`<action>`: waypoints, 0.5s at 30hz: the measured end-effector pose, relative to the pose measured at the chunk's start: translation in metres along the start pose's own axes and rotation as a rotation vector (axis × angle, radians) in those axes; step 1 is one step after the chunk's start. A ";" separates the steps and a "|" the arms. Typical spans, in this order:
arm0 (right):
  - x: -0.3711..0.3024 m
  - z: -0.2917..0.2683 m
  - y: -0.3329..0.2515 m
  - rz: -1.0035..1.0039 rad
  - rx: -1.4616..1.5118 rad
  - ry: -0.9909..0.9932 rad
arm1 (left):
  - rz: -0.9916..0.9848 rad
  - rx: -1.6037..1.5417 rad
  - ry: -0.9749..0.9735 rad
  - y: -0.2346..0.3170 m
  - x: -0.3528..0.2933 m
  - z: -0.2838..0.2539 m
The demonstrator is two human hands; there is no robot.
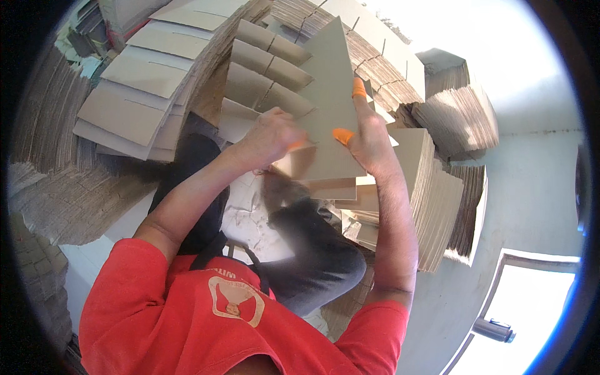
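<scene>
A large grey-brown cardboard panel (334,94) stands tilted before me, with several slotted cardboard strips (265,65) crossing it on its left side like a box divider. My right hand (372,137) grips the panel's right edge; orange covers show on its thumb and a finger. My left hand (272,137), a little blurred, is closed at the lower left of the panel. An orange cover shows on its fingertips, beside the lowest cardboard strip (297,164). Its grip is partly hidden.
Slotted cardboard sheets lie in a fanned stack (140,81) at the left. More stacks stand behind the panel (381,56), at the far right (459,112) and beside my right forearm (431,206). My bent legs (312,250) are below. A bright window (525,312) is at the lower right.
</scene>
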State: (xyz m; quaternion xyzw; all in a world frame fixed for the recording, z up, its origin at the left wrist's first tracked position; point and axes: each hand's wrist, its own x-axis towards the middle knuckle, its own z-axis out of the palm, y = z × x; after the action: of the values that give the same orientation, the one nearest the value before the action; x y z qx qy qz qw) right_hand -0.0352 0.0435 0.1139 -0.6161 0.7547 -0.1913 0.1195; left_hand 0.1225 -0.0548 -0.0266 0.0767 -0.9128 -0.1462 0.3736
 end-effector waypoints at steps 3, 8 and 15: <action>0.009 -0.003 0.009 -0.137 0.142 0.037 | -0.023 0.001 -0.012 -0.003 -0.001 0.000; 0.005 0.038 0.032 0.088 0.042 -0.246 | -0.040 -0.041 -0.049 0.000 0.004 0.003; 0.003 0.018 0.034 0.033 -0.109 0.240 | -0.062 -0.122 0.014 -0.005 0.003 -0.004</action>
State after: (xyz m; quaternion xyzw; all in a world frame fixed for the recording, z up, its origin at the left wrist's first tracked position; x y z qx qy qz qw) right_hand -0.0580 0.0437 0.0831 -0.5820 0.7828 -0.2203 -0.0019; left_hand 0.1235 -0.0612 -0.0239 0.0831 -0.8966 -0.2127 0.3794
